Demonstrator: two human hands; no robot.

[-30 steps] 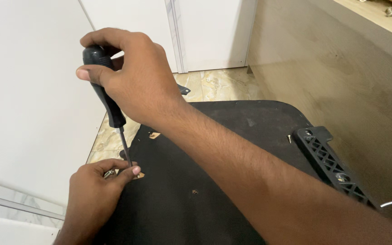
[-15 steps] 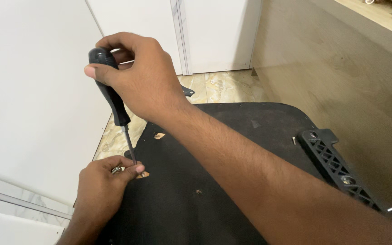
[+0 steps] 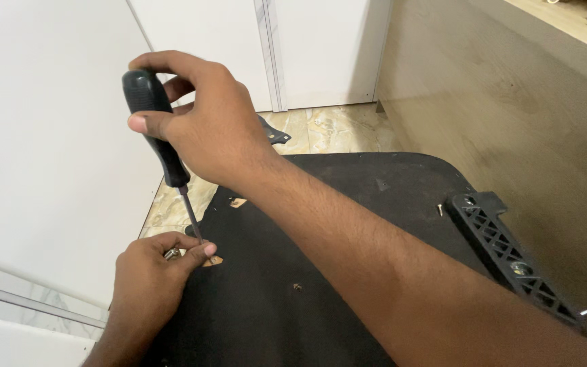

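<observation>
At left of frame, the right hand [image 3: 215, 129] was closed around the black handle of a screwdriver [image 3: 161, 146], held nearly upright, while the left hand [image 3: 147, 272] pinched its tip and a small metal fitting [image 3: 172, 253] at the black panel's [image 3: 348, 217] lower-left edge.

A matt black plastic or rubber handle and a thin metal shaft are seen on the screwdriver [image 3: 161, 143]. The black board [image 3: 348, 272] looks matt and slightly rough, the bracket [image 3: 504, 255] of matt black plastic. The floor [image 3: 334, 129] is glossy marbled stone, the side panel [image 3: 511, 115] matt wood grain
</observation>
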